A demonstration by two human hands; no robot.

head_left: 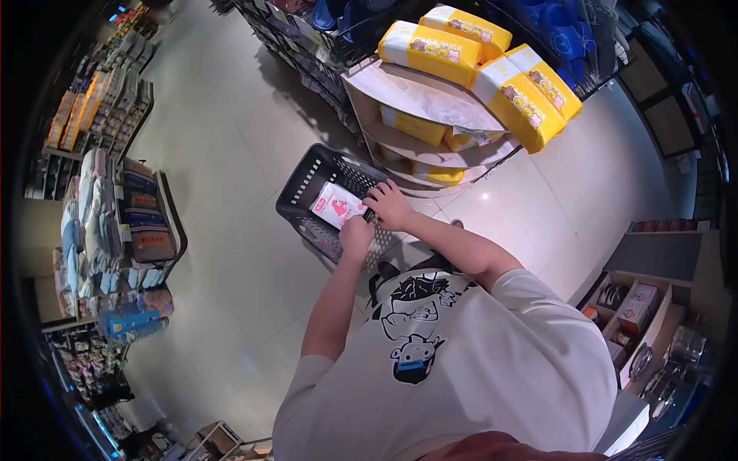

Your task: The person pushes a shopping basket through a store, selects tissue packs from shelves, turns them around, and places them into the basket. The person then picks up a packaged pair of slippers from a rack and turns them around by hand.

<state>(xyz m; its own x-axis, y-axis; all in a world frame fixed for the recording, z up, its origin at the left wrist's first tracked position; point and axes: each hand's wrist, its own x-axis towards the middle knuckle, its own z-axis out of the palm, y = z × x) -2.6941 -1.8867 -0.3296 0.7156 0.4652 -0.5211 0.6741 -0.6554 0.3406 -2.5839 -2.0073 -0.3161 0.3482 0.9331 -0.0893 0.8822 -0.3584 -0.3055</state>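
A dark perforated shopping basket (294,201) is in front of my body. Inside its opening lies a white packet (338,204) with pink printing. My left hand (357,237) is closed at the packet's lower edge, by the near side of the basket; what its fingers grip is hard to see. My right hand (390,206) rests over the basket's right rim, its fingers spread and pointing toward the packet.
A rounded wooden shelf (430,94) holds several yellow packs (430,52), some jutting past its right edge. Blue slippers (565,31) hang behind. Folded textiles (92,223) fill a rack at left. A wooden display (653,307) stands at right.
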